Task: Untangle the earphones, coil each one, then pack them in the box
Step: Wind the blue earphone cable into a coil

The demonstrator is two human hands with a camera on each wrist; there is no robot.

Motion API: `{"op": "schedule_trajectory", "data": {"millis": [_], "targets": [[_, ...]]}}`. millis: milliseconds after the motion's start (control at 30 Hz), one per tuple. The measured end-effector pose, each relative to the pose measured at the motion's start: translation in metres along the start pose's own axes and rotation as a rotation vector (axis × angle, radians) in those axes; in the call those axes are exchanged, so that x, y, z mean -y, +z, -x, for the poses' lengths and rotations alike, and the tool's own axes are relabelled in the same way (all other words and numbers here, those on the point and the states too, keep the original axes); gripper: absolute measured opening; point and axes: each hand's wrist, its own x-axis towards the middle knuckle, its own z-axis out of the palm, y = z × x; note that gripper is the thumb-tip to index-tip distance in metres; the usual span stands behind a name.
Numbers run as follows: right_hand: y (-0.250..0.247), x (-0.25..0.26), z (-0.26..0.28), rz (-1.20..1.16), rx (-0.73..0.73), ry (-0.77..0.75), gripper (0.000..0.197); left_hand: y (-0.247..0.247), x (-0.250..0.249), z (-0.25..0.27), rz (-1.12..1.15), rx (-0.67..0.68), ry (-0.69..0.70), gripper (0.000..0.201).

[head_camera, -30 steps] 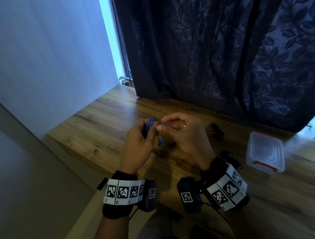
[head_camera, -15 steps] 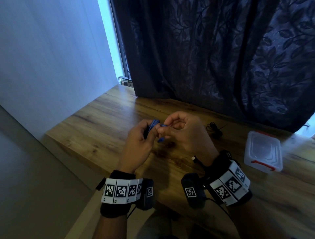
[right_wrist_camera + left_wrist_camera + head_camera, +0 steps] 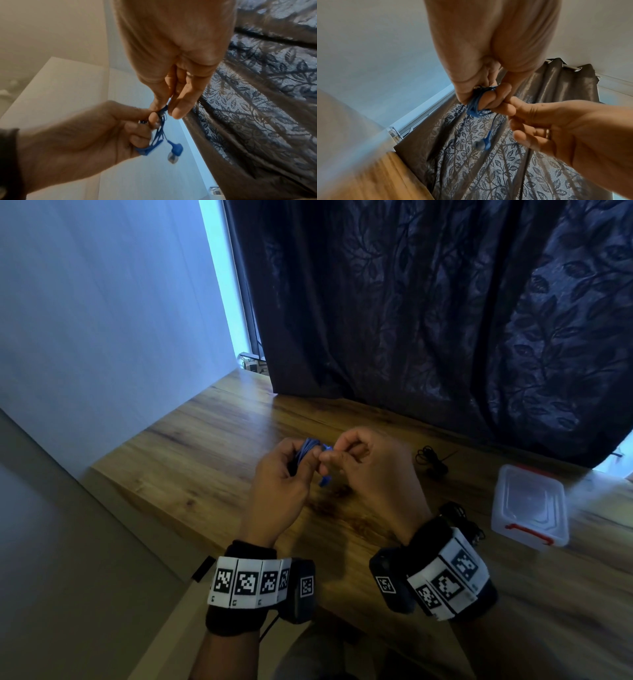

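Observation:
Blue earphones (image 3: 307, 451) are wound in a coil round the fingers of my left hand (image 3: 279, 479), held above the wooden table (image 3: 205, 460). In the left wrist view the blue coil (image 3: 475, 106) wraps my fingertips and one earbud (image 3: 483, 143) dangles below. My right hand (image 3: 363, 463) pinches the cord's end next to the coil; in the right wrist view its fingertips (image 3: 178, 111) nip the blue cord (image 3: 162, 129) above the hanging earbud (image 3: 175, 151). A clear plastic box (image 3: 529, 505) with red clips stands closed at the right.
Black earphones (image 3: 431, 460) lie on the table behind my right hand, and another black bundle (image 3: 462, 520) lies beside my right wrist. A dark leaf-patterned curtain (image 3: 445, 320) hangs along the table's far edge. A white wall (image 3: 102, 320) stands at the left.
Both hands stay close together over the table. My right hand's pinch has shifted slightly at the coil while the blue cord stays wound on my left fingers.

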Motion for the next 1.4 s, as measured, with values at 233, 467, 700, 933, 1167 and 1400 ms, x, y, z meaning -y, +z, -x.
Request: {"op": "schedule_trajectory", "data": {"millis": [233,467,700,933,1167,1400], "targets": [[0.007,-0.001,0.005,0.101,-0.062,-0.031,0.009,-0.001,0.001,-0.002,0.047,-0.020,-0.008,0.014],[0.013,0.001,0.007,0.102,-0.072,-0.063,0.008,0.000,0.000,-0.001,0.034,-0.060,-0.009,0.014],[0.013,0.003,0.008,0.055,-0.013,-0.090,0.017,-0.002,0.002,-0.002,0.072,-0.108,-0.035,0.012],[0.009,-0.001,-0.003,-0.233,0.036,0.162,0.021,-0.003,-0.003,-0.001,0.092,-0.079,0.019,0.011],[0.012,-0.003,-0.006,-0.405,-0.012,0.231,0.011,-0.005,0.001,-0.001,-0.009,-0.055,0.041,0.010],[0.012,-0.002,-0.011,-0.618,-0.037,0.418,0.016,-0.004,0.003,-0.001,0.006,-0.031,0.035,0.009]]}}
